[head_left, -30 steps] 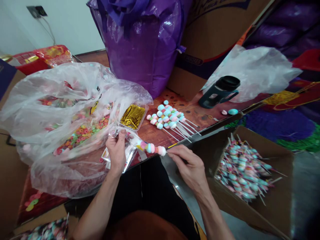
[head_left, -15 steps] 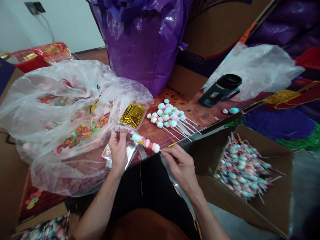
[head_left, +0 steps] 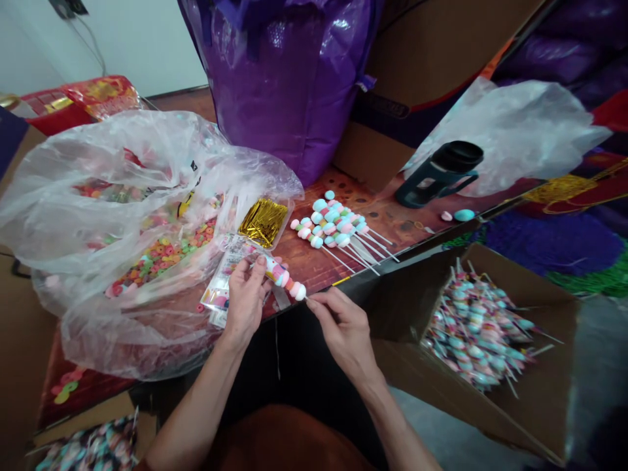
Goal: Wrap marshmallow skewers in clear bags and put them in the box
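Observation:
A marshmallow candy skewer (head_left: 290, 284), partly covered by a printed clear wrapper, is held between my two hands above the table edge. My left hand (head_left: 246, 297) is closed around its upper, wrapped part, hiding some of the candy. At the lower end, my right hand (head_left: 343, 324) pinches the stick just below the white marshmallow. Beside my left hand lie flat printed wrappers (head_left: 216, 297) on the table. Behind the hands stands a clear tray of gold twist ties (head_left: 263, 221). Several unwrapped candy skewers (head_left: 333, 222) are piled to its right, sticks toward me.
Left, a big clear plastic bag (head_left: 161, 147) holds ring candies. A cardboard box (head_left: 534, 405) of wrapped skewers stands at right, another box (head_left: 93, 448) at lower left. A dark bottle (head_left: 436, 173) and a purple bag (head_left: 284, 98) stand at the back.
My left hand has slid down along the skewer toward my right hand, and the wrapper now covers more of the upper candy. My right hand has shifted slightly left. The view has tilted a little.

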Motion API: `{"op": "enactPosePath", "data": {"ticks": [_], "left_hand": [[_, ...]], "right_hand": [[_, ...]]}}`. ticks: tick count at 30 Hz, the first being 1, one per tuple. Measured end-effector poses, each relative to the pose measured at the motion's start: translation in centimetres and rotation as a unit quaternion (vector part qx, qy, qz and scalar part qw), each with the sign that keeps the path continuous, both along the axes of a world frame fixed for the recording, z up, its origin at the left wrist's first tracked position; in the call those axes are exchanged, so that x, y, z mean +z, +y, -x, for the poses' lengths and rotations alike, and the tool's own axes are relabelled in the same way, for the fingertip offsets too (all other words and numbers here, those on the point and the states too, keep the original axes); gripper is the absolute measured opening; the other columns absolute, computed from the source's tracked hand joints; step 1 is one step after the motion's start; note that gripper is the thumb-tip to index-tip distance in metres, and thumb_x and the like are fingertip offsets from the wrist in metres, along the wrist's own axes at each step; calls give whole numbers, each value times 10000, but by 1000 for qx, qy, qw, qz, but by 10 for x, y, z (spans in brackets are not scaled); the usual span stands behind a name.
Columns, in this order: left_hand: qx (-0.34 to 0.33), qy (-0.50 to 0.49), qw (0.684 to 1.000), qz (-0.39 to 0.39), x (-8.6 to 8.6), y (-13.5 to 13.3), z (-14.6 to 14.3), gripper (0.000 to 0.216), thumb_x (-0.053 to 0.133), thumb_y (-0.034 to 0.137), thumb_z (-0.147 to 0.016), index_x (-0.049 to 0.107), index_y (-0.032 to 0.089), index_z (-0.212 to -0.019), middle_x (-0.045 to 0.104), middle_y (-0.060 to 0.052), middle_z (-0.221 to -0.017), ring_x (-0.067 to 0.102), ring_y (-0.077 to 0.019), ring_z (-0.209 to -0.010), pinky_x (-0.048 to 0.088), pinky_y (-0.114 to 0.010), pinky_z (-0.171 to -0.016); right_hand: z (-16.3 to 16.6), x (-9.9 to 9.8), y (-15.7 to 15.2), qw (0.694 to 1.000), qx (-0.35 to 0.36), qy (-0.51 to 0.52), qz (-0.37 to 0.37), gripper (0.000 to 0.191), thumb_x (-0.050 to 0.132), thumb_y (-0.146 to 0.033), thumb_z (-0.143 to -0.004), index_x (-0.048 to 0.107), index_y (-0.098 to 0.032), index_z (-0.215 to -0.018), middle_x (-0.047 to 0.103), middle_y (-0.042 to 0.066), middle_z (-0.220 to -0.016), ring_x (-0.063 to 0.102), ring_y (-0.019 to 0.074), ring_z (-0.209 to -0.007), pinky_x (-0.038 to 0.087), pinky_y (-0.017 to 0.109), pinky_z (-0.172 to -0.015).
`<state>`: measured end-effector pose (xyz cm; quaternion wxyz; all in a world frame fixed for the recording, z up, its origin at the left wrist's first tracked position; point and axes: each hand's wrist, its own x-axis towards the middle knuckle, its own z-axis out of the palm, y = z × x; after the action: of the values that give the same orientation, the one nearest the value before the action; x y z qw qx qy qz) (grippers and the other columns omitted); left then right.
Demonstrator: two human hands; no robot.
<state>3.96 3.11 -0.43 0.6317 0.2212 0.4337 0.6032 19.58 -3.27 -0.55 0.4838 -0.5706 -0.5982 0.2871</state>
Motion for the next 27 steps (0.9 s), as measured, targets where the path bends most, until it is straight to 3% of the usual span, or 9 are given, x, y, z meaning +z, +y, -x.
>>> {"op": "enactPosePath", "data": {"ticks": [4,7,9,13,16,20,22,27], "left_hand": [[-19,-3,1000,11,-1,0,1,456,891,446,-653,644,151,-899,752,-38,-815,751,-200,-787,587,-342,-807],[-36,-17,999,9,1,1,6,446,875,464,-676,645,149,-892,762,-56,-828,757,-217,-809,594,-347,-796],[-49,-20,999,7,1,2,9,440,855,480,-701,646,143,-893,766,-68,-841,758,-223,-813,597,-348,-787],[-50,-3,999,3,0,1,8,435,849,474,-712,642,144,-906,766,-66,-849,758,-213,-821,591,-334,-792],[-48,23,999,8,-1,-2,4,447,856,472,-697,638,150,-918,767,-60,-861,754,-198,-809,587,-305,-765],[-67,20,998,9,-2,-8,-1,469,860,491,-682,641,151,-919,771,-62,-872,755,-206,-811,588,-307,-749],[-88,16,996,17,0,-10,-2,470,859,497,-681,652,149,-921,773,-66,-869,756,-211,-825,588,-308,-754],[-134,39,990,32,3,-12,-1,447,857,487,-687,680,139,-904,782,-88,-882,751,-204,-840,571,-276,-748]], "right_hand": [[2,3,5,987,56,90,120,221,607,-279,-901,676,-186,-713,581,-1,-673,508,122,-624,385,261,-605],[0,0,6,948,84,194,238,219,631,-349,-879,689,-176,-758,552,-19,-635,405,90,-526,289,244,-502],[-2,-3,6,929,72,236,274,234,653,-390,-860,695,-170,-790,537,-27,-626,348,76,-491,231,239,-469],[-2,-6,6,945,57,207,247,246,652,-389,-861,672,-169,-752,543,-22,-632,380,85,-517,267,241,-490],[4,-2,5,975,51,132,170,234,607,-334,-895,655,-178,-729,571,-6,-669,491,119,-617,369,257,-596],[15,2,7,994,40,65,77,220,574,-281,-919,654,-185,-738,590,3,-723,533,137,-690,401,273,-683],[20,1,10,993,36,85,75,213,577,-281,-914,657,-187,-741,594,1,-721,531,137,-686,405,270,-678],[34,-2,19,963,16,222,150,215,627,-358,-861,643,-193,-724,559,-33,-616,480,120,-566,403,254,-586]]}}
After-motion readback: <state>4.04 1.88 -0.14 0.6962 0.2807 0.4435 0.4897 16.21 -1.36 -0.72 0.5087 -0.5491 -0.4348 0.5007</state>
